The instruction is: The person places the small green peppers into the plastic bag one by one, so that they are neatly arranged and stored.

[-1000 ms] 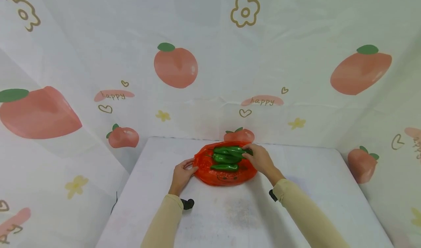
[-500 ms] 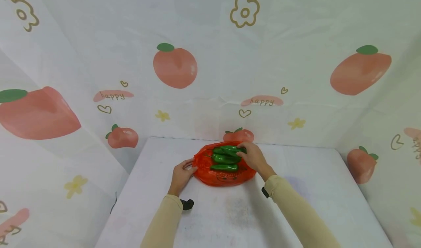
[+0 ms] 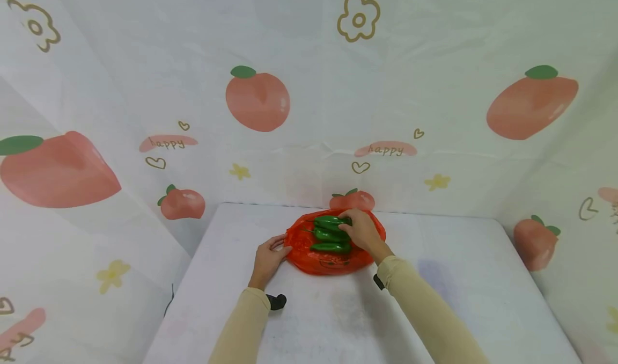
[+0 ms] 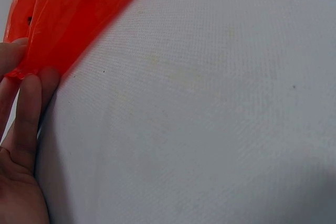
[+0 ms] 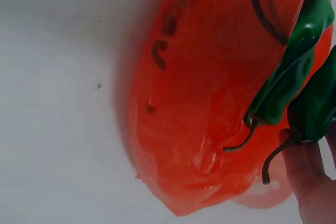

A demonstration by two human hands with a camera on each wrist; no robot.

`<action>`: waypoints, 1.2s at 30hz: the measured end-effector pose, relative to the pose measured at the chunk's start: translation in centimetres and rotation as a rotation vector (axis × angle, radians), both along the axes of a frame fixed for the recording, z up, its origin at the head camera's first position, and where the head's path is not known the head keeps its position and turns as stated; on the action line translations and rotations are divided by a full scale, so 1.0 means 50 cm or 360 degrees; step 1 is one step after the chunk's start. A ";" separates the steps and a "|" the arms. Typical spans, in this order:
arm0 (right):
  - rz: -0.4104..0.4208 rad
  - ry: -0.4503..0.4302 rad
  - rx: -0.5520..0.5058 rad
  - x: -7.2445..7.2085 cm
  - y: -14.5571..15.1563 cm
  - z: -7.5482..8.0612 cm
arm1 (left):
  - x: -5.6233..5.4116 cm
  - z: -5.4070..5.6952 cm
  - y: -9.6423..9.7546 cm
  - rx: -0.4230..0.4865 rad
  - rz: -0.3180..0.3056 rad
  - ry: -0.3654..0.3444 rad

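Several glossy green peppers (image 3: 330,247) lie in a row on an opened red plastic bag (image 3: 300,255), near the back of the table. My left hand (image 3: 266,261) pinches the bag's left edge between thumb and fingers; the left wrist view shows the gathered red film (image 4: 79,19) there. With its fingertips my right hand (image 3: 363,231) holds the right end of the rearmost green pepper (image 3: 330,220). In the right wrist view, fingers touch that pepper (image 5: 314,103) by its stem, beside another pepper (image 5: 286,80). The palm side of the right hand is mostly out of sight.
The white table (image 3: 333,326) extends forward of the bag and to both sides. A white curtain (image 3: 309,85) printed with peaches and flowers stands behind and beside it. Black straps with a black piece (image 3: 277,301) are at the wrists.
My right hand has moved left over the bag, bringing the rear pepper left with it. More of the bag's right edge now shows. My left hand keeps its place on the bag.
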State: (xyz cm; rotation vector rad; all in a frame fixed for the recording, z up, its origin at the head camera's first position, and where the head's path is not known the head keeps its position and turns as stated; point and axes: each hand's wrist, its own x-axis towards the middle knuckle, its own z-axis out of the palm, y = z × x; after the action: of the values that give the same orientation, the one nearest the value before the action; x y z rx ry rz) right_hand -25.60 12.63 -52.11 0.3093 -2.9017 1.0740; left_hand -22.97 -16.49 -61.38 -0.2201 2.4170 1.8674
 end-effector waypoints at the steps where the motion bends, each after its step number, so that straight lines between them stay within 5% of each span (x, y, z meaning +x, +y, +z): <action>1: -0.0005 -0.0001 -0.0007 -0.001 -0.002 -0.002 | 0.000 -0.003 0.000 -0.0013 -0.0002 0.0006; 36: 0.0008 -0.0122 0.0033 -0.011 -0.012 -0.024 | -0.002 -0.007 -0.002 -0.0020 -0.0007 0.0017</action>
State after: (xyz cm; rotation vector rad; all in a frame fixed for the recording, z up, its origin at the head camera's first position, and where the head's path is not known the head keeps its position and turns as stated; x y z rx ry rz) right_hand -26.18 12.01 -53.29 0.2826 -2.9821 1.0811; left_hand -23.06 -16.57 -61.73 -0.2062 2.4352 1.8568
